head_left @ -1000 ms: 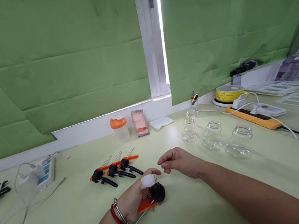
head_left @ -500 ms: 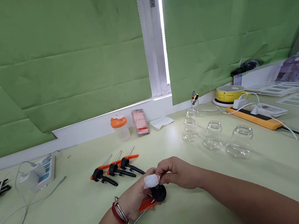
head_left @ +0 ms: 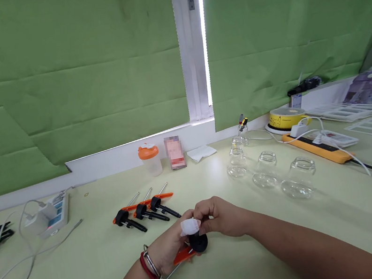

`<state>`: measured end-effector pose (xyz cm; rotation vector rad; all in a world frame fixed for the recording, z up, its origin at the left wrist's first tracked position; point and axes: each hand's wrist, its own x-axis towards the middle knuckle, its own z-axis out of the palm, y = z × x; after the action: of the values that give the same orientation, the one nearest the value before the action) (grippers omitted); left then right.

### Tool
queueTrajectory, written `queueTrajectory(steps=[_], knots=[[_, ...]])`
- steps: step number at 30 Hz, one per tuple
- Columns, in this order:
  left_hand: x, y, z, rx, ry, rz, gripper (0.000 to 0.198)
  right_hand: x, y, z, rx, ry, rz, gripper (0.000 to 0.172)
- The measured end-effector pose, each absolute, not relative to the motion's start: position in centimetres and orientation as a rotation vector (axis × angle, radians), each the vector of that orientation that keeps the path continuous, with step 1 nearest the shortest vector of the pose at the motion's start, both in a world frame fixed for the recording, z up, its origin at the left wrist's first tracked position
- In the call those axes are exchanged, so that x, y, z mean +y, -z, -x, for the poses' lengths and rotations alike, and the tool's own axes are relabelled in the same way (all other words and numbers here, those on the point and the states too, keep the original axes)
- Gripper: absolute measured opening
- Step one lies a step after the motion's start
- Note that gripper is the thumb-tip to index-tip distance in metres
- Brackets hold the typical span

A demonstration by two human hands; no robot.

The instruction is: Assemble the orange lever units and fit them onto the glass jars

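Note:
A black round-capped piece (head_left: 199, 242) with an orange lever and a thin metal rod is in my left hand (head_left: 170, 247), whose fingers wrap round it. White wrapping covers one digit of that hand, and bracelets circle the wrist. My right hand (head_left: 220, 217) meets it from the right, thumb and finger pinched just above the black cap. Whatever sits between those fingertips is too small to make out. Beyond my left hand lie three similar black-and-orange pieces (head_left: 143, 211) in a row, their rods pointing away.
Several clear glass jars (head_left: 264, 171) stand to the right. Behind are a lidded orange-topped cup (head_left: 150, 160), a small blurred box (head_left: 175, 153) and a white tissue (head_left: 201, 153). An orange power strip (head_left: 319, 148) lies right; a white power strip (head_left: 58, 215) with loose cables is left.
The whole view has shifted very slightly. Both hands keep almost the same pose on the black-and-orange piece, with only a tiny movement at the fingertips.

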<state>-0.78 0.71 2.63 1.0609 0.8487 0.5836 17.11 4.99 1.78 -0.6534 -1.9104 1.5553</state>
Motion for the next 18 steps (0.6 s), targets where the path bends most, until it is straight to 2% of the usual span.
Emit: queueTrajectory(steps=[5, 18], knots=[[0.73, -2.54, 0.86, 0.858, -0.569, -1.056, 0.036, 5.18, -1.41, -17.04, -1.808, -1.704, 0.604, 0.012], [0.77, -2.45, 0.92, 0.872, -0.553, -1.071, 0.033, 5.37, -0.98, -17.0, -1.796, -1.674, 0.583, 0.009]])
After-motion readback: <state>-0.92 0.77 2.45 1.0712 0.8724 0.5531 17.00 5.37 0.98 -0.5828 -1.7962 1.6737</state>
